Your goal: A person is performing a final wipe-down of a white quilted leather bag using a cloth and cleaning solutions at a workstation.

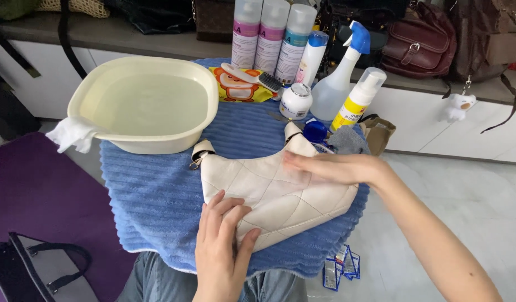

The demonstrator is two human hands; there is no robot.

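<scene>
Handbag (280,196) partly hidden under flat hands: left (221,246) spread, right (330,166) seemingly fingers together.

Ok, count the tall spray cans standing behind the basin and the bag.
3. The spray cans stand side by side at the back of the blue towel: left, middle, right. Others may be hidden behind them.

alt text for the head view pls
Two bare hands, left hand and right hand, lie flat on a cream quilted bag on a blue towel. Behind stand a basin of water and cleaning bottles.
</scene>
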